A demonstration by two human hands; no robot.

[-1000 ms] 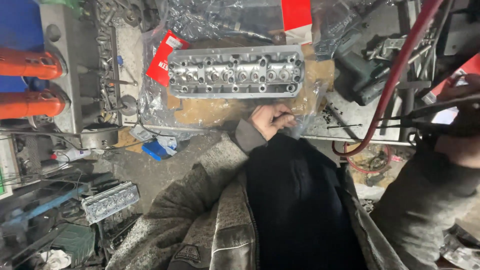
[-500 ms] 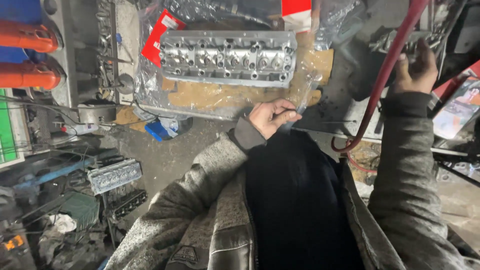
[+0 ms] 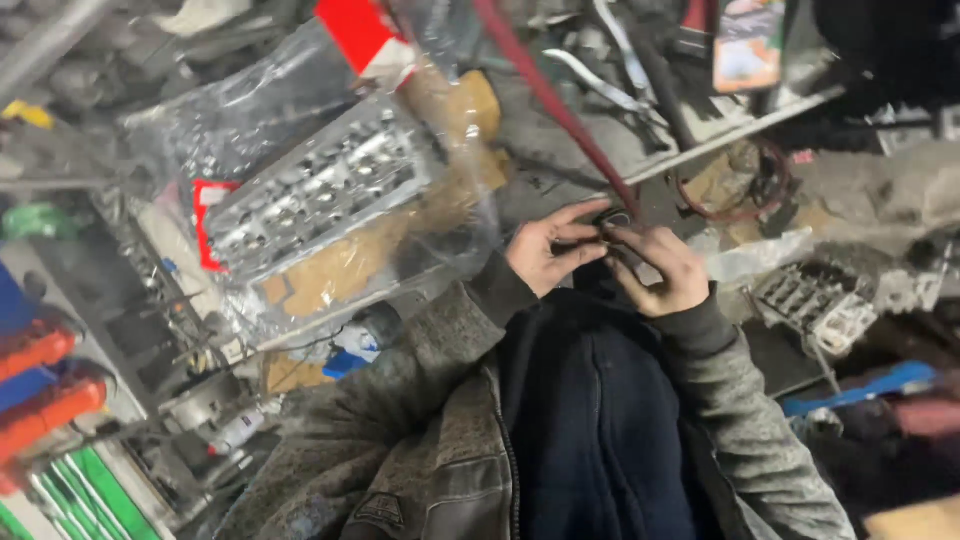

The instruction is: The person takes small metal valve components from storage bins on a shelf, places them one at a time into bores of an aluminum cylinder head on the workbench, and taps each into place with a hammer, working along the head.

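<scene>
Cluttered workshop; hands [image 3: 605,255] together, fingers [image 3: 585,232] pinched.

Near the middle of the frame the left hand [image 3: 545,252] and the right hand [image 3: 655,268] meet, fingertips pinching a small dark ring-shaped part [image 3: 612,222] between them; what it is cannot be told. Both sleeves are grey, over a dark blue garment [image 3: 600,420] at lower centre. A red hose [image 3: 545,95] runs diagonally from top centre down to just above the hands. In the upper left a metal cylinder head [image 3: 320,190] lies tilted on cardboard [image 3: 340,265] inside clear plastic wrap [image 3: 230,115]. At right sits a smaller grey metal casting [image 3: 815,300]. Orange cylinders [image 3: 45,400] show at the left edge.
</scene>
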